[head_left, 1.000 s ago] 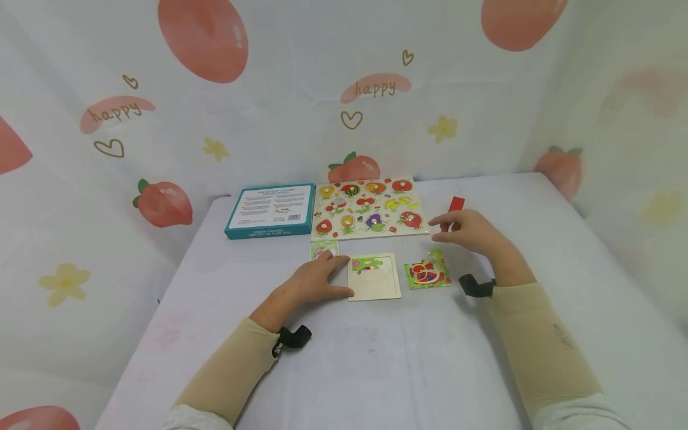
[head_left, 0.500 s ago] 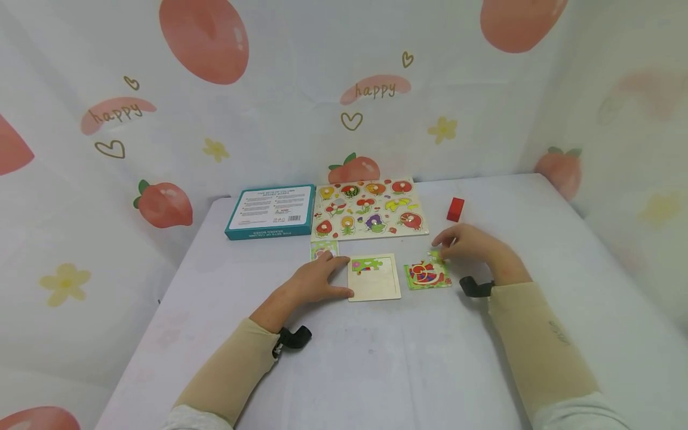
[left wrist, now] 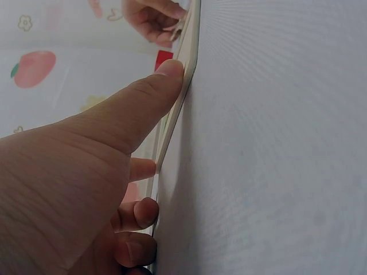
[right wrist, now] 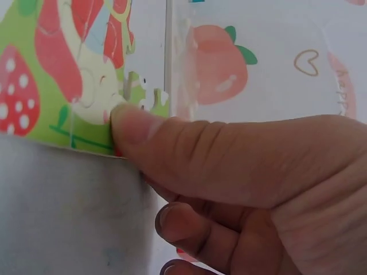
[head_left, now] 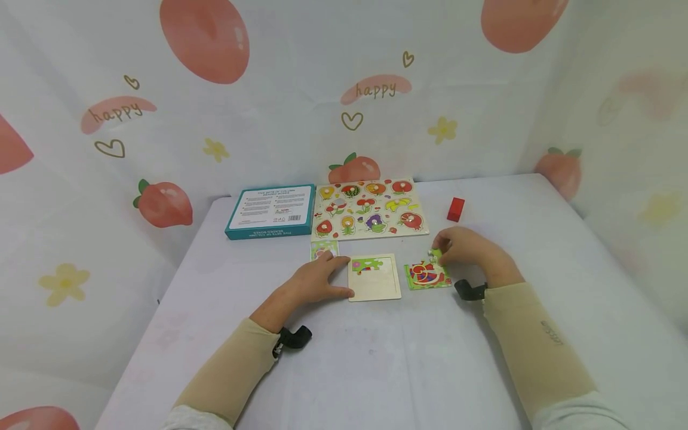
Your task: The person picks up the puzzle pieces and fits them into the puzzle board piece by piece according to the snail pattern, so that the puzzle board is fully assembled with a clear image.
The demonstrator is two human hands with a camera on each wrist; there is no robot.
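Note:
My left hand (head_left: 312,279) rests at the left side of a wooden puzzle tray (head_left: 378,288), thumb touching its near corner and index finger its far corner. Several joined green and red jigsaw pieces (head_left: 367,264) lie in the tray's top left. To the right, my right hand (head_left: 466,248) pinches a green puzzle piece (head_left: 434,254) at the top right of a partly assembled snail puzzle (head_left: 424,276). In the right wrist view, the thumb overlaps the snail picture (right wrist: 92,86), with the green piece (right wrist: 137,93) partly behind it. Under my left fingers lies a small picture card (head_left: 324,245).
A teal box (head_left: 274,209) lies at the back left. Beside it is a fruit peg board (head_left: 359,234) with several knobbed fruit shapes. A red block (head_left: 455,209) stands behind my right hand. Printed white cloth hangs behind the table.
My right hand has come down and nearer from beside the fruit board and red block, and now pinches the green puzzle piece. The left hand and tray have not moved.

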